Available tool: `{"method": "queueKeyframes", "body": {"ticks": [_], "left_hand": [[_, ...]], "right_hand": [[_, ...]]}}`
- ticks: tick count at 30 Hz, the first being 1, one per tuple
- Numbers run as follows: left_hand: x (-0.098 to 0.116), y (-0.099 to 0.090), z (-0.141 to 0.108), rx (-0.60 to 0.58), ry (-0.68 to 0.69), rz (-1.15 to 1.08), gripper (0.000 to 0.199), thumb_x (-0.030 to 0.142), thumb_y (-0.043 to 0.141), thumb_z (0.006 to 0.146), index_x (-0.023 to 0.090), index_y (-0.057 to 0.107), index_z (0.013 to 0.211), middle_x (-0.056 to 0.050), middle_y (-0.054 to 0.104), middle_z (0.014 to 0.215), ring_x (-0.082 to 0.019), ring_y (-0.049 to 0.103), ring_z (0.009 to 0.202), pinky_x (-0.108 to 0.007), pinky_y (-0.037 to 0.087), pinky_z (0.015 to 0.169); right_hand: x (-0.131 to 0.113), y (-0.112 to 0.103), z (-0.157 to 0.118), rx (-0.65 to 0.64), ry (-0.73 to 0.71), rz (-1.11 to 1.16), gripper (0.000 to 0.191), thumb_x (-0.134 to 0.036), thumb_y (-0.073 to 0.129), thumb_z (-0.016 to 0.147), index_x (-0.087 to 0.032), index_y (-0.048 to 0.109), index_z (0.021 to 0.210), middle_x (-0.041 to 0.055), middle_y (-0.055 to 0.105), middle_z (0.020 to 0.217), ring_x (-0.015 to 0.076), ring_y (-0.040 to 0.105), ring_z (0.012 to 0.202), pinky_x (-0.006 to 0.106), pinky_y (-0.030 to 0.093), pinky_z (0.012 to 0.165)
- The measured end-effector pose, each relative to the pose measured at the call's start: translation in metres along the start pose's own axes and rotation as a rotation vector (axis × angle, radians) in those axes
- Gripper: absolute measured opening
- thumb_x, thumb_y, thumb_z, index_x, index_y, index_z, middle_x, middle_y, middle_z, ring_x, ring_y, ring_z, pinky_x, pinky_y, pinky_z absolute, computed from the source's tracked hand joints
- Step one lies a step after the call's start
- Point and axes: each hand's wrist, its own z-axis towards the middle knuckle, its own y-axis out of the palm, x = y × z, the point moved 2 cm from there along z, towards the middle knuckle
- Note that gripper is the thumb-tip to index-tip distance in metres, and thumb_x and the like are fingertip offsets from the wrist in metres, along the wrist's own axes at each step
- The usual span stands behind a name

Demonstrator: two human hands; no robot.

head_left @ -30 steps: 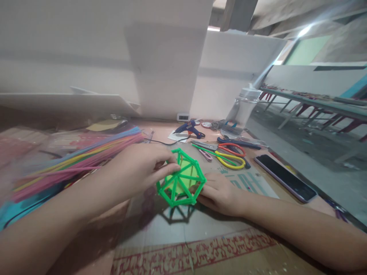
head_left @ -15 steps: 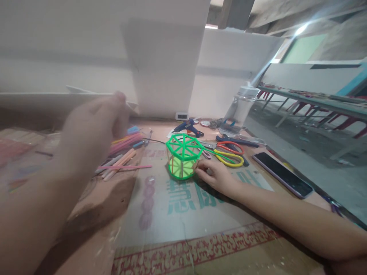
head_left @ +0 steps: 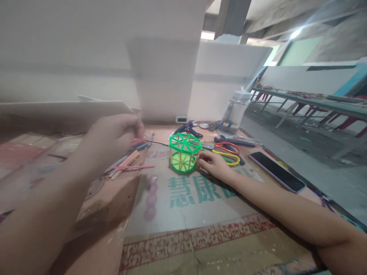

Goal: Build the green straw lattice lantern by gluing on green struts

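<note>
In the middle of the table stands a small green octagonal frame [head_left: 185,143], with spokes on top, thin upright sticks round its sides and a yellow-green base. My right hand [head_left: 211,163] is closed at its right side, fingertips pinching the edge of the frame. Raised to the left of the frame, apart from it, is my left hand [head_left: 119,131]. Its fingers are bent and pressed together; whatever may be between them is hidden. Beneath and beyond this hand lie pink and orange sticks [head_left: 126,164].
Behind the frame lie a blue glue gun [head_left: 189,129] and scissors [head_left: 226,148] with red and yellow handles. A clear bottle [head_left: 234,114] stands at the back right, a phone [head_left: 276,172] nearer the right edge. White boards [head_left: 166,76] rise behind the table.
My left hand has moved right and lower, closer to the frame. My right hand stays at the frame's right side. The view has shifted slightly.
</note>
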Motion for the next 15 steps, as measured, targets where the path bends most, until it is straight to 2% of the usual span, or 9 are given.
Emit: {"method": "queueKeyframes", "body": {"ticks": [2,4,7,10,12,13,15], "left_hand": [[0.004,0.001,-0.004,0.043,0.062,0.08,0.023,0.026,0.051,0.08,0.024,0.073,0.072,0.002,0.077,0.08,-0.02,0.066,0.076,-0.03,0.046,0.072],[0.007,0.004,-0.005,0.012,0.113,0.11,0.029,0.032,0.052,0.086,0.027,0.081,0.09,0.0,0.082,0.109,-0.024,0.073,0.098,-0.033,0.051,0.086],[0.006,0.007,-0.004,-0.056,0.046,0.223,0.032,0.041,0.053,0.094,0.03,0.081,0.103,0.0,0.082,0.105,-0.023,0.074,0.094,-0.032,0.051,0.081],[-0.001,0.008,0.0,-0.092,-0.003,0.344,0.04,0.048,0.047,0.096,0.026,0.079,0.106,-0.005,0.082,0.101,-0.026,0.073,0.089,-0.032,0.047,0.073],[-0.013,0.011,0.001,-0.138,-0.025,0.428,0.045,0.046,0.04,0.097,0.023,0.077,0.11,-0.009,0.08,0.109,-0.029,0.072,0.095,-0.034,0.046,0.076],[-0.021,0.015,0.0,-0.203,-0.039,0.459,0.047,0.044,0.036,0.097,0.024,0.076,0.113,-0.01,0.079,0.114,-0.03,0.071,0.099,-0.034,0.046,0.077],[-0.039,0.024,-0.004,-0.29,-0.064,0.469,0.045,0.045,0.04,0.094,0.026,0.077,0.111,-0.01,0.08,0.101,-0.03,0.072,0.089,-0.033,0.045,0.072]], "right_hand": [[0.0,0.001,0.0,-0.012,0.009,0.005,0.025,-0.035,0.057,0.091,-0.016,0.07,0.102,0.0011,0.069,0.075,0.0149,0.062,0.065,0.026,0.05,0.063],[0.0,0.001,0.0,-0.017,0.015,0.008,0.026,-0.034,0.057,0.091,-0.016,0.07,0.104,0.0014,0.07,0.075,0.0151,0.062,0.065,0.026,0.05,0.064],[0.001,0.002,0.0,-0.012,0.02,0.01,0.03,-0.036,0.056,0.09,-0.016,0.069,0.108,0.0025,0.071,0.078,0.0161,0.062,0.065,0.027,0.05,0.064],[0.002,0.002,0.0,-0.012,0.026,0.006,0.033,-0.037,0.055,0.091,-0.015,0.07,0.111,0.0035,0.072,0.08,0.0175,0.063,0.067,0.029,0.051,0.064],[0.002,0.004,0.001,-0.032,0.024,0.001,0.031,-0.036,0.056,0.09,-0.016,0.073,0.107,0.0051,0.075,0.086,0.0191,0.066,0.072,0.03,0.052,0.07],[0.002,0.005,0.002,-0.047,0.021,0.0,0.029,-0.035,0.057,0.09,-0.017,0.075,0.103,0.0058,0.077,0.091,0.0202,0.067,0.078,0.031,0.053,0.074],[0.001,0.007,0.003,-0.074,0.02,0.001,0.025,-0.034,0.058,0.089,-0.018,0.077,0.094,0.0064,0.078,0.098,0.0222,0.07,0.088,0.032,0.053,0.082]]}}
